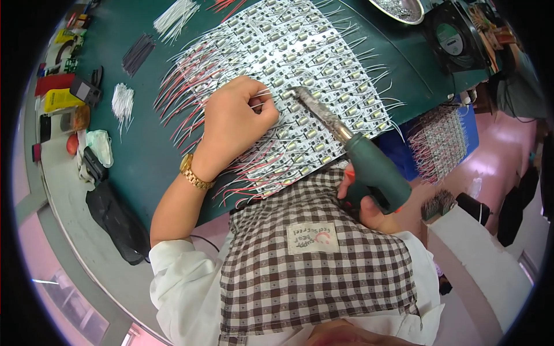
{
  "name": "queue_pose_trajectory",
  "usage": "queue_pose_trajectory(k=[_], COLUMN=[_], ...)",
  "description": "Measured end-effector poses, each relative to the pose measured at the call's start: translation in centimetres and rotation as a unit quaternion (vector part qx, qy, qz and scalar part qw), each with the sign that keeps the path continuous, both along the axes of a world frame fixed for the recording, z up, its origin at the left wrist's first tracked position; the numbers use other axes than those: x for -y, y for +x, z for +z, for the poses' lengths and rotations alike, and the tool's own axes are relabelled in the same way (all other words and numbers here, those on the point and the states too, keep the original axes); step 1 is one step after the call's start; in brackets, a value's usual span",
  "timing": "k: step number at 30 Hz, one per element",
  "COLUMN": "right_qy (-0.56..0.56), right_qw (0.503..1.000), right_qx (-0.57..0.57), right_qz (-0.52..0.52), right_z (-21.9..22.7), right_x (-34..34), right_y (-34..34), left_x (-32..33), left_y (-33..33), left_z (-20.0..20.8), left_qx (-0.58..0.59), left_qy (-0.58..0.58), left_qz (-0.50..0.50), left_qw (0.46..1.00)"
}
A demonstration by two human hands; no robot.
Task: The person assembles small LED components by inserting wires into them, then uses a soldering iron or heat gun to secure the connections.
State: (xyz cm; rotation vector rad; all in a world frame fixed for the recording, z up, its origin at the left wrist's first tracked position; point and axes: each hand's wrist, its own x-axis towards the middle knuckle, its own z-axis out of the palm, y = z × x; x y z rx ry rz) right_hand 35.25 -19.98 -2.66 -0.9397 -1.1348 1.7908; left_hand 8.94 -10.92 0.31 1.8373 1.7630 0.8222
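My left hand (pixel 239 112), with a gold watch at the wrist, is over a large sheet of white circuit boards (pixel 314 130). Its thumb and forefinger pinch a thin white wire (pixel 264 92). My right hand (pixel 372 214) grips the handle of a dark green soldering gun (pixel 375 164), whose long, scorched metal barrel slants up to the left. The barrel's tip is close to the wire, over the boards; whether they touch I cannot tell. Red, white and black wires stick out along the sheet's left side, and white ones along its right.
Bundles of white wires (pixel 176 20), black wires (pixel 137 53) and short white wires (pixel 123 104) lie on the green table. At the far right are a metal bowl (pixel 411 11) and a black fan (pixel 456 37). Another wired board sheet (pixel 440 144) sits on a blue surface lower right.
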Motion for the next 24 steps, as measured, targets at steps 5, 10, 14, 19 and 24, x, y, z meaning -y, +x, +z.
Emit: queue_pose_trajectory(k=[5, 10, 14, 19, 24], right_qy=[-0.013, 0.013, 0.063, 0.058, -0.018], right_qw=[0.999, 0.993, 0.997, 0.998, 0.999], right_qx=[0.025, -0.115, -0.018, 0.018, -0.045], right_qz=[-0.016, 0.028, 0.036, 0.023, -0.023], right_z=[0.8, -0.1, -0.8, -1.0, 0.4], right_x=[-0.2, -0.2, 0.2, 0.5, 0.8], right_y=[0.1, 0.7, 1.8, 2.3, 1.7], left_x=[0.0, -0.1, 0.1, 0.4, 0.7], left_y=[-0.1, -0.4, -0.7, -0.2, 0.5], left_z=[0.2, -0.2, 0.5, 0.3, 0.4], left_qx=[-0.014, -0.021, 0.009, 0.020, -0.036], left_qy=[0.001, 0.026, 0.086, 0.075, 0.031], left_qz=[-0.002, -0.027, -0.080, -0.127, -0.092], left_qw=[1.000, 0.999, 0.993, 0.989, 0.995])
